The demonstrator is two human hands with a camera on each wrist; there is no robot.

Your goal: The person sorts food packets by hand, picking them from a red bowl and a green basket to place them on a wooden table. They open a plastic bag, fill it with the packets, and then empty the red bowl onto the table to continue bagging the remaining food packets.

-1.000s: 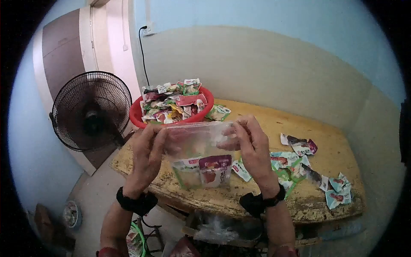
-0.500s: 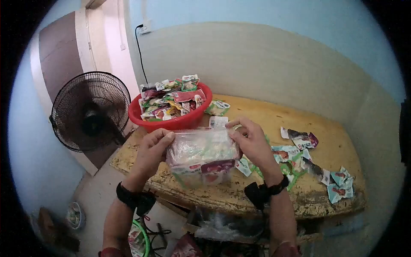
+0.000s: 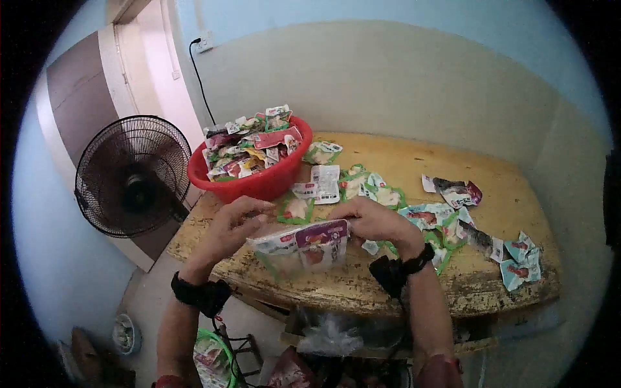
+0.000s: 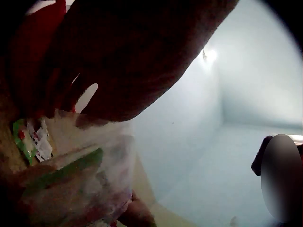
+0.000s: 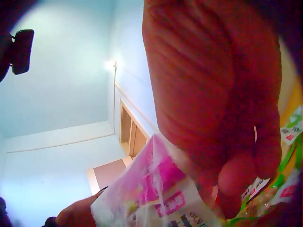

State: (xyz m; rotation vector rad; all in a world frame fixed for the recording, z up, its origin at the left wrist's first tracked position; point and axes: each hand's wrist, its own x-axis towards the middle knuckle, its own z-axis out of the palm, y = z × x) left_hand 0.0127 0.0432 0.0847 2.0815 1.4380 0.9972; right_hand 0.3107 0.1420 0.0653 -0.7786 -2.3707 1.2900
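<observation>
A clear plastic bag holding small food packets, one with a purple-and-white front [image 3: 321,244], hangs between the two hands, its top folded over. My left hand [image 3: 231,231] is at the bag's upper left, thumb and fingers curved together at the film; in the left wrist view the dark hand [image 4: 118,56] meets the clear film [image 4: 113,137]. At the upper right corner my right hand [image 3: 381,225] pinches the bag with curled fingers. The right wrist view shows this hand [image 5: 203,85] beside the purple-and-white packet [image 5: 161,189]; its exact fingertip contact is partly hidden.
A red basin [image 3: 259,184] heaped with packets stands at the table's back left. Loose packets lie beyond the hands and to the right, one pale blue [image 3: 521,268]. A black fan [image 3: 132,178] stands left of the worn yellow table [image 3: 446,161].
The bag's upper part has folded down, and its packets now sit higher and tilted. Both hands have shifted their hold, fingers bending inward. The head view has turned slightly, revealing packets behind the hands.
</observation>
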